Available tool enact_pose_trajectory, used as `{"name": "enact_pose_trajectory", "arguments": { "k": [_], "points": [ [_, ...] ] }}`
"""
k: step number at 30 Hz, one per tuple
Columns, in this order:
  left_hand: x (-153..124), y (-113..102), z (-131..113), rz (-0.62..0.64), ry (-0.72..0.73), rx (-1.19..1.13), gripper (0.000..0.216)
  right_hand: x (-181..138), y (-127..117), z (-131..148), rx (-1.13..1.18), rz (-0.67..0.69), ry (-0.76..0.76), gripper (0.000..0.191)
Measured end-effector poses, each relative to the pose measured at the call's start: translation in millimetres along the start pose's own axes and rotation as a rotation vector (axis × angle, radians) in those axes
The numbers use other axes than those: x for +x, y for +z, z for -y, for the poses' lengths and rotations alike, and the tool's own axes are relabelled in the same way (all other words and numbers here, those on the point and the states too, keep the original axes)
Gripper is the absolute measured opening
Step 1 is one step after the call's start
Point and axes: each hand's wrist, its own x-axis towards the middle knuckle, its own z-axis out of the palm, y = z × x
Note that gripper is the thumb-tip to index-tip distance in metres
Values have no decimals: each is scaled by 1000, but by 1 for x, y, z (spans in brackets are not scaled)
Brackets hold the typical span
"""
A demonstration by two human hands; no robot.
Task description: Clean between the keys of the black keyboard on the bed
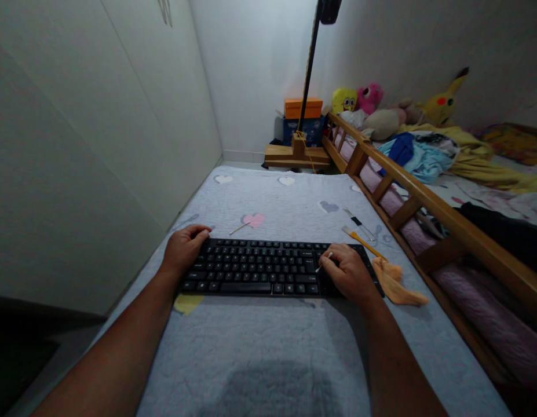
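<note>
A black keyboard lies flat across the light bedding in front of me. My left hand is closed around its far left corner, thumb and fingers at the edge. Over the number pad, my right hand pinches a cotton swab, whose lower tip is down by the keys at the pad's left side. That hand hides most of the number pad. Beyond the keyboard, a second cotton swab rests on the bedding. To the right lie a yellow-handled brush, metal tweezers with a black band, and a crumpled orange cloth.
A wooden bed rail runs along the right, with clothes and plush toys behind it. A white cabinet stands close on the left. Past the far edge are a wooden stand with a black pole and an orange box.
</note>
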Motion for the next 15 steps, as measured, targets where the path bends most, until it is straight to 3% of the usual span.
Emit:
{"name": "enact_pose_trajectory", "arguments": {
  "k": [15],
  "points": [
    [0, 1, 2, -2, 18, 2, 36, -1, -1, 0, 16, 44, -17, 25]
  ]
}}
